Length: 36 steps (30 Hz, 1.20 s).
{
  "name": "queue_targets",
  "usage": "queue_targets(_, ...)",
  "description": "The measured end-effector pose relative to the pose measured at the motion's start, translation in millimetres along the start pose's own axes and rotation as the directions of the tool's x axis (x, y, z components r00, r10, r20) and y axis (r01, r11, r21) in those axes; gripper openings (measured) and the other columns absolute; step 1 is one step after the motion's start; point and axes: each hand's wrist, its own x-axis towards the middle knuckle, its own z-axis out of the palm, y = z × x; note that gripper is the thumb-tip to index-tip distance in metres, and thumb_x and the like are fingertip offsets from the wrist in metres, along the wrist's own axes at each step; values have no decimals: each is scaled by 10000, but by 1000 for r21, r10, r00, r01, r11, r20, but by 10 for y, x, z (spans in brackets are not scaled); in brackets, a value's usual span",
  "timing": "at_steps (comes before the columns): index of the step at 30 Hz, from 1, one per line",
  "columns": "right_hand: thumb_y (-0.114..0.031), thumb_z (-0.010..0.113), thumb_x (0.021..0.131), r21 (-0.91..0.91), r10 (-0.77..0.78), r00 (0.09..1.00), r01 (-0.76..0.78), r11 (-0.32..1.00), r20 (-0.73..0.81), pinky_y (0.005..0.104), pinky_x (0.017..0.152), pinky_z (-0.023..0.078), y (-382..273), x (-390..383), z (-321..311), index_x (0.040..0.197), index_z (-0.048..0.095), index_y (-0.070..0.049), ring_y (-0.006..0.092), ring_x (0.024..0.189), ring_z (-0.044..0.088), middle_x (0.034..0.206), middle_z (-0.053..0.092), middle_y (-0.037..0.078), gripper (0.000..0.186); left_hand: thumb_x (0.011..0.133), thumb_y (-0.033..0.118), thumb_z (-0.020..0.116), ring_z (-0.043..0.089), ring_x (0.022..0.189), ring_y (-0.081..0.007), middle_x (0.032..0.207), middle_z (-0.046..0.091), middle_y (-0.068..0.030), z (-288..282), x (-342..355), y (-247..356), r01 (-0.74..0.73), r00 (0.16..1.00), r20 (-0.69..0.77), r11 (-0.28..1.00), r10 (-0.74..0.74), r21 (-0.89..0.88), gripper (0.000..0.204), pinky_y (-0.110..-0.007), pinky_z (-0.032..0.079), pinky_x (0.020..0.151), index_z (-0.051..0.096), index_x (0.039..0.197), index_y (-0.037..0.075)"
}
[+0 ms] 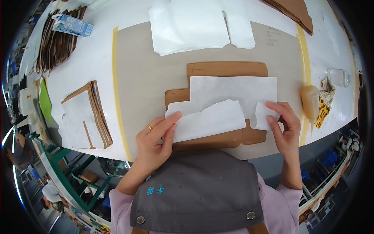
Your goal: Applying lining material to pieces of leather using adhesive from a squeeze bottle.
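Note:
A thin white notched sheet [230, 87] lies over a flat brown leather-like panel [228, 69], whose edges show at the top, left and bottom. The sheet's near part is lifted and curled back, split into a wide flap [212, 121] and a narrow flap [261, 117]. My left hand [156, 136] pinches the wide flap's left edge between thumb and fingers; a ring is on one finger. Between thumb and forefinger, my right hand [286, 126] grips the narrow flap at its right edge.
More white sheets [191, 29] lie at the far side. On the left are a stack of white-faced brown panels [87, 117], a pile of brown pieces [58, 43] and a blue carton [73, 25]. An amber lump [310, 102] and a leopard-print pouch [324, 109] sit at right.

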Motion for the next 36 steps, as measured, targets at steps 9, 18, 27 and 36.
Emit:
queue_targets(9,24,600,865,-22,29,998,-30,999,-52,199,594,365,21,281,56,1195,654,-41,72,688,432,1025,630,38,340,863,-38,647,523,623,-131,735,604,-77,73,223,-18,29,997,-65,1000,-28,8,244,-237,406,569,698,1094,25)
queue_targets(18,-44,552,955,33,31,999,-30,999,-26,184,598,341,174,311,40,1202,648,-27,55,708,414,995,606,11,265,860,-12,660,488,536,-138,704,615,-69,148,304,-127,50,997,-51,999,-51,-21,227,-259,383,490,712,1069,60)
queue_targets(27,-12,568,931,-2,42,999,-42,999,17,190,592,342,159,353,32,1187,654,-29,65,679,387,921,572,6,270,850,-5,665,463,499,-134,678,592,-69,106,278,-27,114,993,-7,993,-114,36,231,-270,368,459,712,1066,63)
queue_targets(36,-2,594,906,-28,70,997,-69,997,35,212,558,333,115,357,17,1155,673,-47,80,643,379,847,532,7,265,860,12,650,372,553,-59,672,547,5,127,254,-15,153,988,-17,988,-152,35,229,-230,277,488,727,1069,65)
